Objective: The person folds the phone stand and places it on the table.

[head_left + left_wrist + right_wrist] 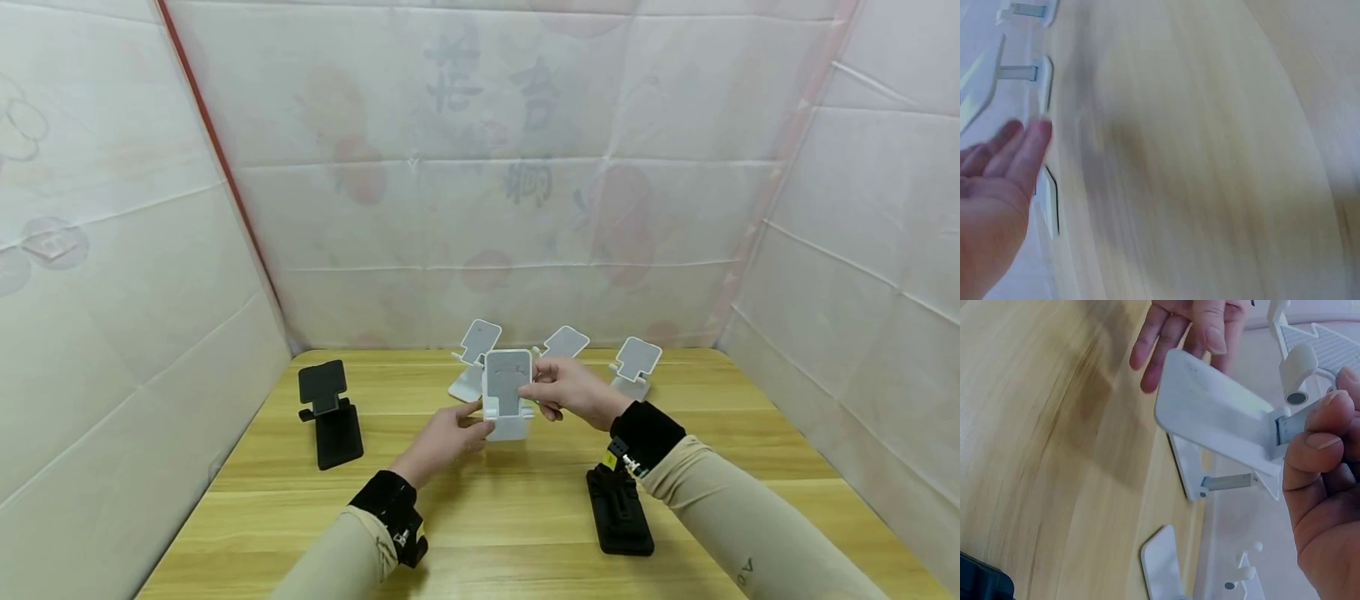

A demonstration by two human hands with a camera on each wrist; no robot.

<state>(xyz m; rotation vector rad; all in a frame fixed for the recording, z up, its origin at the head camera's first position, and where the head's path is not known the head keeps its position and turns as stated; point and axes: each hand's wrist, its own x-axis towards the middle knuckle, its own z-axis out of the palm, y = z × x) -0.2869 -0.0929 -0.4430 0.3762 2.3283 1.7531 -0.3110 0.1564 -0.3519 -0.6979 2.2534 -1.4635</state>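
With curled fingers, the right hand (573,392) pinches a white phone stand (504,379) by its stem (1294,427), above the tabletop (510,521), toward the far edge's middle. The left hand (444,440), fingers loosely extended, is beside its base (1210,407). Probably light, stiff, smooth; the stem seems the surest hold.

My right hand (573,390) is hiding the lower part of a rear white-and-grey plastic stand (566,342); my right-wrist view is cutting off a black plastic stand (982,578).

Soft, even light; left-wrist view blurry
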